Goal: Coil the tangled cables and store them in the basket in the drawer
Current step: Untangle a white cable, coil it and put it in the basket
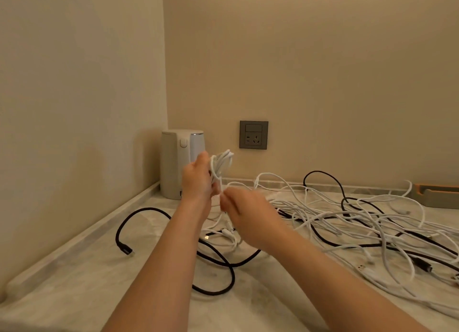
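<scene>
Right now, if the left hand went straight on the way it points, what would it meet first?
Probably the white kettle, which stands just behind the left hand and its cable coil; depth is unclear.

A pale marble countertop [74,294] bears a white kettle [173,167] in its back left corner, a looping black cable [116,232] front-left, tangled white cables [347,220] at right, and an orange-rimmed tray [437,195] behind them

Looks like home kitchen corner: marble-look countertop [74,269] with raised back edge, white electric kettle [177,164] by beige wall, grey wall socket [253,134] above counter.
</scene>
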### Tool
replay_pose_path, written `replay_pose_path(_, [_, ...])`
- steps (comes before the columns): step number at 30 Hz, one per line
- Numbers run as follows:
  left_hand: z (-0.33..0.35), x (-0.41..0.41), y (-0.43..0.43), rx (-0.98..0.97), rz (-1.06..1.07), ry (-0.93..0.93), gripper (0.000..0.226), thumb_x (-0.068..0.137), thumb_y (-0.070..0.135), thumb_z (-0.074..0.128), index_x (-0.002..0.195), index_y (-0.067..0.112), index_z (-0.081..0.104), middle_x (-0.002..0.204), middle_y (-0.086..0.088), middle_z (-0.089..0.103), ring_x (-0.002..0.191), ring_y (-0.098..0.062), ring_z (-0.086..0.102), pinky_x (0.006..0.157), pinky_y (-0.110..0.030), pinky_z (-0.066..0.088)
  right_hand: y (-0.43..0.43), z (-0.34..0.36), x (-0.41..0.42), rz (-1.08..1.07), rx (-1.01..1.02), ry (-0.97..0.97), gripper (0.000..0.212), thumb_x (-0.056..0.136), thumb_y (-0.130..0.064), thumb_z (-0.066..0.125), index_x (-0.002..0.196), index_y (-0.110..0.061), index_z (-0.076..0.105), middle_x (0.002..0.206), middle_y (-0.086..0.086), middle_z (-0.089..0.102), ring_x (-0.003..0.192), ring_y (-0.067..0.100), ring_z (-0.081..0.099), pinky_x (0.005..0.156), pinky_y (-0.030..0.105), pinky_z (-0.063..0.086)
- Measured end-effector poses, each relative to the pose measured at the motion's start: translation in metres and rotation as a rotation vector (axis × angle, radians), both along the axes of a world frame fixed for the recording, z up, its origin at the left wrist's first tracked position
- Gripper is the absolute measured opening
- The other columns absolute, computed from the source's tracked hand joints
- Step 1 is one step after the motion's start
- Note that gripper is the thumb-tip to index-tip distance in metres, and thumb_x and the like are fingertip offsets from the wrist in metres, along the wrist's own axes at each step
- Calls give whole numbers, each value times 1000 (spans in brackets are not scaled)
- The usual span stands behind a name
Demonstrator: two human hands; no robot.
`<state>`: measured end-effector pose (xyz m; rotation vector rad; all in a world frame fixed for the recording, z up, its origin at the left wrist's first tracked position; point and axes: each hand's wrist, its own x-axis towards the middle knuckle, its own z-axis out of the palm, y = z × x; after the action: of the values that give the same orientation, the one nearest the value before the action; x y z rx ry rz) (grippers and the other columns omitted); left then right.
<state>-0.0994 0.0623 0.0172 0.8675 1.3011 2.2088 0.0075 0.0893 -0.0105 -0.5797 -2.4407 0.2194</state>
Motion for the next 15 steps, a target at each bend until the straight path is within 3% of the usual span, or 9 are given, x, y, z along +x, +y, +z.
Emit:
replay_pose_path(4, [-4,-10,2,-77,288,224,46,97,17,41,52,13,36,49,-2,32,34,-4,29,35,-16,24,-14,11,4,-20,251,-72,31,102,-35,29,78,-19,40,75,1,51,69,25,49,61,35,40])
replay_pose_path(6, [-6,-12,2,-101,390,380,52,98,18,42,48,14,34,46,-1,31,37,-6,27,38,-18,22,-11,20,11,-10,368,11,33,101,-36,35,77,-18,48,72,0,55,62,22,46,57,33,36])
replay_pose_path(9, [-9,-8,2,-144,462,612,55,99,18,44,45,16,33,42,2,29,40,-10,25,38,-19,20,2,25,17,8,529,92,32,95,-35,51,71,-14,60,64,-1,58,50,21,49,48,34,43])
replay_pose_path(12, [-11,-3,3,-203,440,854,54,99,22,43,45,17,36,43,3,32,42,-10,28,42,-22,20,13,26,22,-37,571,138,34,89,-43,55,69,-16,62,61,-5,57,48,18,52,44,31,46])
replay_pose_path(15, [-12,-3,8,-223,243,989,53,99,25,45,46,18,41,44,3,36,44,-11,33,50,-29,27,22,33,33,-126,510,142,38,84,-56,49,72,-22,57,65,-12,54,55,10,52,50,26,44])
